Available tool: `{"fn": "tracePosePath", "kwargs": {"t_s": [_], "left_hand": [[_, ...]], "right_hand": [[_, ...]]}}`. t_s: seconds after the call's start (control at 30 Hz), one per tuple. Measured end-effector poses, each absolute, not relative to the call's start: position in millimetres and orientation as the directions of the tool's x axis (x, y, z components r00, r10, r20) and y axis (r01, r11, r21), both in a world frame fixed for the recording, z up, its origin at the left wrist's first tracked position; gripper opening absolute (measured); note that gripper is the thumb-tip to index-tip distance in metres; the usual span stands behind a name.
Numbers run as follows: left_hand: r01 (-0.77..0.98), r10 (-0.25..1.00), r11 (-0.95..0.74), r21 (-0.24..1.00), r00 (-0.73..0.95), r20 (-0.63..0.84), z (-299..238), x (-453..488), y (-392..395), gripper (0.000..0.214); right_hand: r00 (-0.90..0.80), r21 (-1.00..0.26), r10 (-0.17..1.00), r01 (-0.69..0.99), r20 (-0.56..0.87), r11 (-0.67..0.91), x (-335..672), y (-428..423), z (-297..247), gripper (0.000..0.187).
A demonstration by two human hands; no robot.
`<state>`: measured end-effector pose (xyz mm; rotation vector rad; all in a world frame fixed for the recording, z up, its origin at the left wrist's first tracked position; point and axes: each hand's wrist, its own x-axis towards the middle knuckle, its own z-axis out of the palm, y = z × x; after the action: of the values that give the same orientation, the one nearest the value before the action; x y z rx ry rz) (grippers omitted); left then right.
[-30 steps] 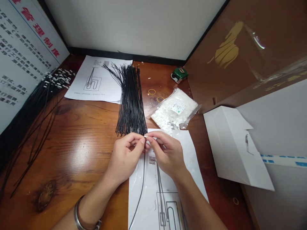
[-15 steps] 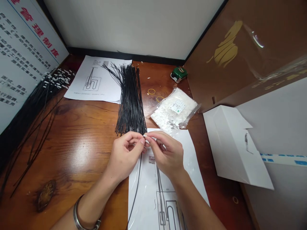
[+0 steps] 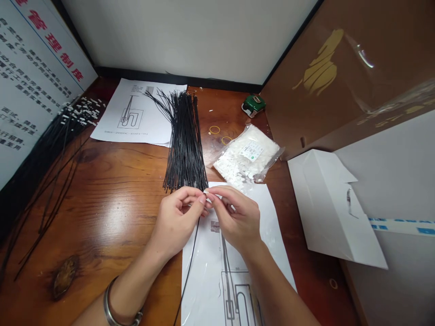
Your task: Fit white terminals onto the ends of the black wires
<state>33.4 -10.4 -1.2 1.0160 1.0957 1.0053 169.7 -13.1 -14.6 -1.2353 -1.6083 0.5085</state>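
Observation:
My left hand (image 3: 180, 217) pinches a thin black wire (image 3: 191, 265), whose tail hangs down over the printed drawing (image 3: 204, 285). Opposite it, fingertips almost touching, my right hand (image 3: 236, 216) is closed on a tiny white connector (image 3: 205, 192) at the wire's end. How far the wire sits in the connector is hidden by the fingers. Just beyond my hands lies a thick bundle of black wires (image 3: 185, 140). A clear bag of white connectors (image 3: 248, 154) lies to its right, some spilling from the near side.
At left are wires with white connectors (image 3: 83, 111) on their ends. Another drawing sheet (image 3: 112, 115) lies behind. A green tape measure (image 3: 253, 105), rubber bands (image 3: 214, 130) and a white folded box (image 3: 326, 203) are around the table. A brown panel (image 3: 356, 68) rises at right.
The hanging tail of the wire has swung slightly left. Both hands keep nearly the same place and grip.

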Motion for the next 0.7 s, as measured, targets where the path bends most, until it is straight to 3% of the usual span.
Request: {"fn": "tracePosePath", "kwargs": {"t_s": [0.7], "left_hand": [[-0.139, 0.963, 0.239, 0.961, 0.16, -0.217, 0.8, 33.7, -10.5, 0.011]], "right_hand": [[-0.056, -0.768, 0.896, 0.493, 0.441, 0.409, 173.3, -11.9, -12.8, 0.014]]}}
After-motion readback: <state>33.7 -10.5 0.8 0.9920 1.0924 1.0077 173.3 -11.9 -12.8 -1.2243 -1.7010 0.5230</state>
